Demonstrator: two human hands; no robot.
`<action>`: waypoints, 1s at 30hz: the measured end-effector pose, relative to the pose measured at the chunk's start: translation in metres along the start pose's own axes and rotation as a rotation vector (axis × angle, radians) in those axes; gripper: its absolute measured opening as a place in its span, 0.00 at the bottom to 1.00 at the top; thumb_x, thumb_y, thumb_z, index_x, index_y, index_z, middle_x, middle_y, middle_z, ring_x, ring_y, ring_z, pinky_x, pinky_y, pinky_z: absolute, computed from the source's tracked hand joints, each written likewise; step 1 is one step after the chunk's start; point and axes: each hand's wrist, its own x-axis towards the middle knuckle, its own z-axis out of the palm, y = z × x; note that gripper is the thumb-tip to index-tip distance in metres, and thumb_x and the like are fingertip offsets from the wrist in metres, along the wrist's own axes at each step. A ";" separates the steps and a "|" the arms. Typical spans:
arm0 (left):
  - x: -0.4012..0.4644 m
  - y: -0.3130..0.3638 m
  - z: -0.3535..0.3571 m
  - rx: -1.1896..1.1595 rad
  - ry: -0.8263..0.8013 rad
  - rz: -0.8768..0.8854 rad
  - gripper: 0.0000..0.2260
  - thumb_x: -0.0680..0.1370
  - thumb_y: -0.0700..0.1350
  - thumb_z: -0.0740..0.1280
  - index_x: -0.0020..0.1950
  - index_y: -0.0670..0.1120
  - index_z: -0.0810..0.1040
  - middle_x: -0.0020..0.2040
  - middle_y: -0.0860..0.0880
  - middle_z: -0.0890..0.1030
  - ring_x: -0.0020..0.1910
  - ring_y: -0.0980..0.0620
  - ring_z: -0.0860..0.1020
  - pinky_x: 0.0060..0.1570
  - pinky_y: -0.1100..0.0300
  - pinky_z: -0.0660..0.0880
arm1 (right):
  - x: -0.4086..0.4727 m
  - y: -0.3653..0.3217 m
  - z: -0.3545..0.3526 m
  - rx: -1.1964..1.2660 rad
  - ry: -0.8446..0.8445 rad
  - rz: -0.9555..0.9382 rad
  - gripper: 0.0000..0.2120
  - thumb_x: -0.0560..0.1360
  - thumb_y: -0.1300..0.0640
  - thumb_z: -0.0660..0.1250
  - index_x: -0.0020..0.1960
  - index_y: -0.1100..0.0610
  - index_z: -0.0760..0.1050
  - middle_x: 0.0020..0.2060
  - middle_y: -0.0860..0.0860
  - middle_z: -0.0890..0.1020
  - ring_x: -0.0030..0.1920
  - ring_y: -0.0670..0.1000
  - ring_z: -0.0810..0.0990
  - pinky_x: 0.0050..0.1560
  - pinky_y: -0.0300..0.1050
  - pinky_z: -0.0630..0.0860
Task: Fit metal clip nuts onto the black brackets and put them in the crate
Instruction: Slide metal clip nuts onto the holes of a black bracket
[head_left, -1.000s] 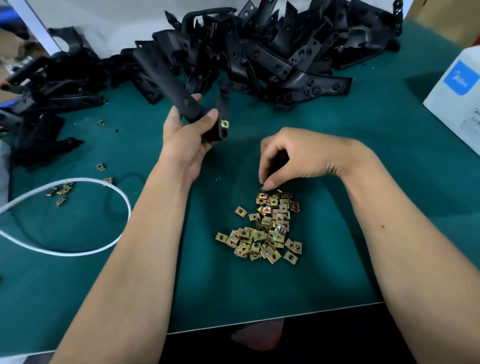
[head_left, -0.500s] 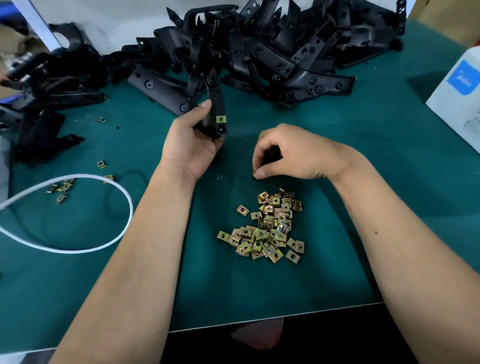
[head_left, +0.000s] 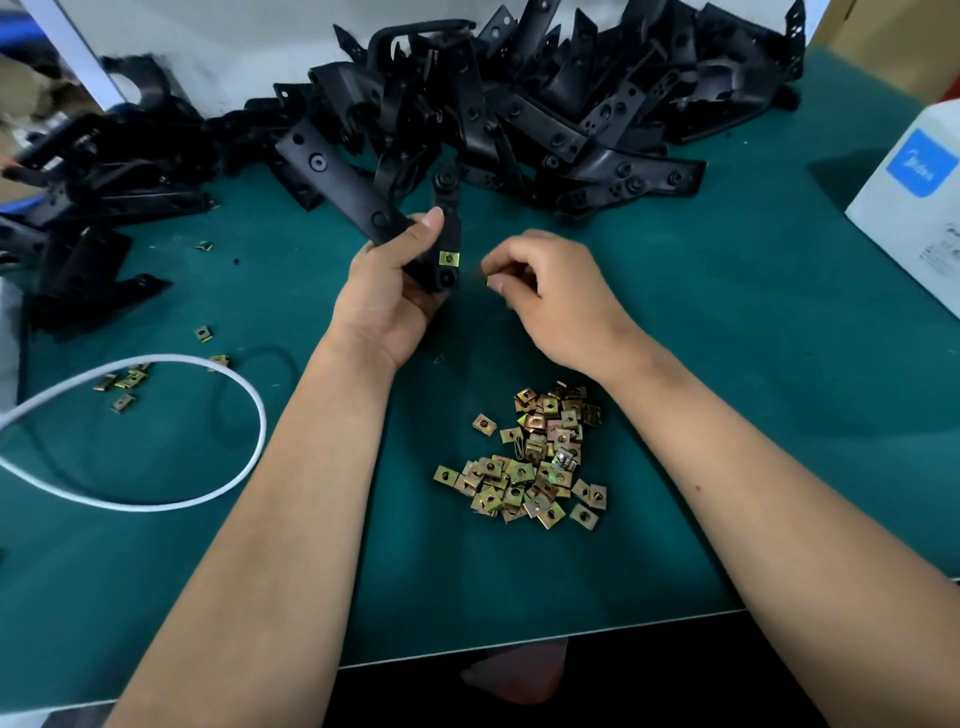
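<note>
My left hand (head_left: 387, 291) grips a black bracket (head_left: 343, 182) above the green mat, thumb across its bend. One brass clip nut (head_left: 448, 258) sits on the bracket's lower tab. My right hand (head_left: 550, 296) is just right of that tab, fingers curled, pinching a small clip nut (head_left: 488, 282) at the fingertips; only a sliver of it shows. A heap of loose clip nuts (head_left: 530, 462) lies on the mat below both hands. The crate is not in view.
A big pile of black brackets (head_left: 545, 104) fills the back of the green mat (head_left: 753, 364), with more brackets (head_left: 88, 208) at the left. A white cable loop (head_left: 156, 431) and stray nuts (head_left: 124, 382) lie left. A white box (head_left: 914, 208) stands at the right edge.
My right hand rose from the nut heap with a nut and moved up-left toward the bracket's tab. My left hand turned the bracket slightly and lowered it.
</note>
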 end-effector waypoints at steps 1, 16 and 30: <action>0.000 0.000 0.000 -0.002 0.002 -0.004 0.04 0.78 0.41 0.73 0.48 0.47 0.80 0.40 0.53 0.84 0.39 0.56 0.82 0.41 0.62 0.78 | 0.000 0.000 0.000 0.002 0.007 0.009 0.06 0.80 0.63 0.69 0.54 0.57 0.84 0.49 0.51 0.81 0.48 0.46 0.78 0.52 0.32 0.71; -0.009 -0.005 0.011 0.064 -0.148 -0.076 0.05 0.79 0.41 0.70 0.54 0.43 0.81 0.48 0.47 0.84 0.46 0.52 0.82 0.42 0.60 0.80 | 0.003 0.000 0.003 0.765 0.274 0.231 0.08 0.79 0.65 0.69 0.55 0.56 0.85 0.37 0.48 0.85 0.38 0.48 0.82 0.40 0.39 0.78; -0.011 -0.008 0.015 0.118 -0.159 -0.080 0.16 0.80 0.41 0.69 0.67 0.39 0.77 0.61 0.40 0.80 0.56 0.45 0.80 0.55 0.54 0.80 | 0.003 -0.001 0.000 0.938 0.382 0.325 0.03 0.77 0.66 0.73 0.47 0.61 0.83 0.38 0.53 0.86 0.37 0.51 0.85 0.39 0.42 0.80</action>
